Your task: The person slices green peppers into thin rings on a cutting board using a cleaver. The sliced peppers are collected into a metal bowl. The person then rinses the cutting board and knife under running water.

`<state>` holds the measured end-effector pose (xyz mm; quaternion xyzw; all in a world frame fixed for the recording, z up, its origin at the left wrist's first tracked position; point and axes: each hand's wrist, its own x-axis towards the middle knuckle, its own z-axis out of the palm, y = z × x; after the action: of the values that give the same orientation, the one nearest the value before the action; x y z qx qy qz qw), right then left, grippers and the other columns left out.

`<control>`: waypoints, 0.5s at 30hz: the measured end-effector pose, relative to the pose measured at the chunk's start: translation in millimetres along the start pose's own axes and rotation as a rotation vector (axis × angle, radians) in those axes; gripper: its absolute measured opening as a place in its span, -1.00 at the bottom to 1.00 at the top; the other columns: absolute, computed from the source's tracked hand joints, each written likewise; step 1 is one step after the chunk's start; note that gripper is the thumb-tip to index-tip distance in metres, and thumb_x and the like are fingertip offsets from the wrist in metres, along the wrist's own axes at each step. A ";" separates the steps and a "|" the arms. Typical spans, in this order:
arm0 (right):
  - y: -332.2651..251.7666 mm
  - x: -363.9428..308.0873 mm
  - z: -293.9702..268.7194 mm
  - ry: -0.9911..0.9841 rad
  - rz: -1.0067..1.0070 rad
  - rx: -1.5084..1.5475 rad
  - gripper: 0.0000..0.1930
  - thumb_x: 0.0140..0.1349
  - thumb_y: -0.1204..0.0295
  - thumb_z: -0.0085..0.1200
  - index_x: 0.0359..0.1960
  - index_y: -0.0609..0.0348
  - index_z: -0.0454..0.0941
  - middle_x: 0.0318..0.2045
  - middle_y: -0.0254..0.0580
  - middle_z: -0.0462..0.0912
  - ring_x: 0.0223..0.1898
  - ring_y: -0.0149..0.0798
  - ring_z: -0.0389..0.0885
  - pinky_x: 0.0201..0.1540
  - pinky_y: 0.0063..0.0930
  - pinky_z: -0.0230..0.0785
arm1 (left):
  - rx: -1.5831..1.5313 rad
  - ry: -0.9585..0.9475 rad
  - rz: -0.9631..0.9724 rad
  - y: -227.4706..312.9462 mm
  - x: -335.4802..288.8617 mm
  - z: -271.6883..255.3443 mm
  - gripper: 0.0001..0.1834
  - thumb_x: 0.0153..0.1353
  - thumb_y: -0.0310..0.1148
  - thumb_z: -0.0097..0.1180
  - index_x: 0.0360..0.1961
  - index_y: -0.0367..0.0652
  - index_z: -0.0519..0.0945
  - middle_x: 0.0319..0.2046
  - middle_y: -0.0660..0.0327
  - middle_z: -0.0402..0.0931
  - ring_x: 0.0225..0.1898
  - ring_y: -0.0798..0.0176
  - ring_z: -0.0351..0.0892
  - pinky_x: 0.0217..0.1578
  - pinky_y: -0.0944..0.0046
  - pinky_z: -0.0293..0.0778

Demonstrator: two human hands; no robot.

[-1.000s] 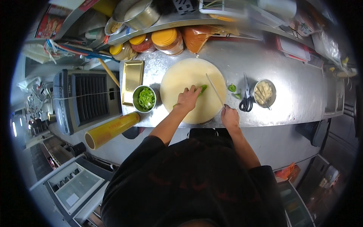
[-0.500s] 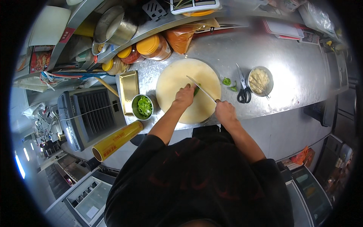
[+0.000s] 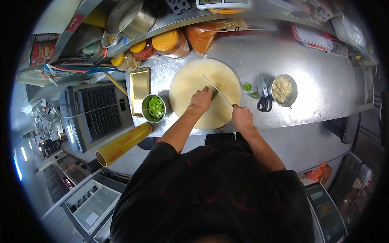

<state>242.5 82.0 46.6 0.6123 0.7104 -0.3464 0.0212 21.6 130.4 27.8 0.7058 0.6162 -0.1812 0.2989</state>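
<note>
On a round, pale cutting board (image 3: 187, 77), my left hand (image 3: 201, 100) is closed on a green pepper (image 3: 214, 95), mostly hidden under the fingers and blade. My right hand (image 3: 243, 118) grips a kitchen knife (image 3: 219, 91) by its handle. The blade slants from lower right to upper left, close to my left fingertips. One small green slice (image 3: 219, 85) lies on the board at the blade's far side. To the left, a metal cup (image 3: 144, 106) contains sliced green pepper (image 3: 156, 107). Green pepper scraps (image 3: 247, 86) lie on the steel counter right of the board.
Scissors with black handles (image 3: 264, 97) and a metal bowl (image 3: 295, 86) holding a pale mash and a whisk stand to the right. A gold tray (image 3: 139, 91) and a yellow roll (image 3: 123, 144) are at the left. Orange-lidded jars (image 3: 166, 41) line the back beneath a shelf.
The view has shifted slightly, moving the board up and to the right in the picture. A small green slice now shows beyond the blade. Both hands keep their grips.
</note>
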 end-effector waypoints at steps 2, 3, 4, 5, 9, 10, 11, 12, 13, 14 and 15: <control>-3.4 2.2 -1.2 0.011 -0.006 -0.001 -0.79 0.37 0.43 0.07 -0.08 0.26 0.65 -0.40 0.35 0.71 -0.27 0.37 0.73 -0.15 0.23 0.59 | -0.012 -0.005 0.007 1.1 -1.4 -2.9 -0.35 0.32 -0.56 0.04 0.42 0.14 0.40 0.18 0.02 0.51 0.10 -0.22 0.65 0.10 -0.09 0.67; -1.8 6.3 3.8 0.016 0.001 0.013 -0.78 0.37 0.43 0.07 -0.07 0.26 0.66 -0.40 0.34 0.71 -0.27 0.37 0.73 -0.15 0.23 0.59 | -0.018 -0.007 0.013 3.9 -2.9 -6.6 -0.36 0.32 -0.55 0.04 0.42 0.15 0.41 0.19 0.02 0.51 0.10 -0.22 0.64 0.10 -0.09 0.66; 0.8 14.5 12.8 0.024 0.005 0.030 -0.78 0.37 0.43 0.07 -0.06 0.25 0.66 -0.39 0.34 0.71 -0.27 0.37 0.73 -0.15 0.23 0.59 | -0.035 -0.002 0.011 5.2 -4.0 -9.2 -0.36 0.32 -0.55 0.03 0.42 0.14 0.41 0.19 0.03 0.51 0.10 -0.22 0.64 0.10 -0.09 0.66; 4.2 20.3 20.3 0.032 0.009 0.046 -0.77 0.37 0.43 0.07 -0.05 0.25 0.66 -0.39 0.33 0.72 -0.27 0.37 0.73 -0.15 0.23 0.58 | -0.051 0.003 0.009 6.4 -5.6 -11.1 -0.37 0.32 -0.55 0.03 0.41 0.14 0.42 0.19 0.03 0.51 0.10 -0.22 0.64 0.11 -0.09 0.66; -0.4 22.2 24.7 0.097 -0.012 0.099 -0.75 0.38 0.42 0.07 0.00 0.20 0.68 -0.38 0.31 0.72 -0.28 0.35 0.73 -0.15 0.20 0.59 | -0.074 0.011 0.008 4.0 -8.3 -10.4 -0.38 0.33 -0.54 0.03 0.41 0.13 0.42 0.19 0.04 0.51 0.10 -0.23 0.64 0.11 -0.10 0.64; -1.3 19.1 21.9 0.092 -0.009 0.094 -0.74 0.38 0.42 0.07 0.01 0.19 0.68 -0.38 0.31 0.73 -0.29 0.35 0.73 -0.15 0.20 0.59 | -0.062 0.010 0.002 3.3 -8.8 -10.1 -0.38 0.33 -0.54 0.03 0.41 0.13 0.42 0.19 0.04 0.51 0.10 -0.23 0.64 0.10 -0.10 0.65; -3.0 15.8 18.6 0.087 -0.005 0.090 -0.74 0.38 0.41 0.07 0.02 0.17 0.69 -0.38 0.31 0.73 -0.29 0.35 0.73 -0.15 0.20 0.59 | -0.050 0.010 -0.003 2.7 -9.0 -9.8 -0.38 0.33 -0.54 0.03 0.41 0.13 0.42 0.19 0.05 0.51 0.10 -0.23 0.64 0.10 -0.09 0.65; -3.7 12.1 14.6 0.072 -0.003 0.062 -0.74 0.38 0.41 0.07 0.01 0.17 0.69 -0.38 0.30 0.73 -0.29 0.35 0.73 -0.15 0.20 0.60 | -0.041 0.011 -0.005 3.9 -7.9 -9.7 -0.38 0.33 -0.54 0.03 0.41 0.12 0.42 0.19 0.05 0.51 0.10 -0.22 0.64 0.09 -0.09 0.65; -5.3 8.3 11.1 0.057 -0.001 0.035 -0.74 0.38 0.41 0.07 0.01 0.17 0.69 -0.38 0.30 0.73 -0.29 0.34 0.74 -0.14 0.19 0.60 | -0.041 0.003 -0.007 3.1 -6.4 -8.4 -0.39 0.33 -0.53 0.03 0.40 0.13 0.42 0.19 0.05 0.51 0.10 -0.22 0.64 0.09 -0.09 0.65; -6.6 5.8 8.2 0.041 0.000 0.008 -0.74 0.38 0.40 0.06 0.00 0.17 0.70 -0.38 0.30 0.73 -0.29 0.34 0.74 -0.14 0.19 0.60 | -0.041 -0.005 -0.011 0.7 -5.0 -6.0 -0.40 0.34 -0.52 0.02 0.40 0.13 0.43 0.19 0.06 0.51 0.10 -0.21 0.64 0.10 -0.09 0.65; -8.3 5.7 6.1 0.029 0.006 0.006 -0.74 0.38 0.41 0.06 0.00 0.18 0.69 -0.38 0.30 0.73 -0.29 0.34 0.74 -0.13 0.19 0.60 | -0.039 -0.013 -0.014 -0.6 -4.6 -6.3 -0.41 0.35 -0.51 0.01 0.40 0.14 0.43 0.19 0.06 0.51 0.10 -0.21 0.64 0.10 -0.10 0.64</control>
<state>231.3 83.6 43.2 0.6194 0.7078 -0.3395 0.0099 19.4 131.0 35.3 0.6942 0.6228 -0.1756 0.3153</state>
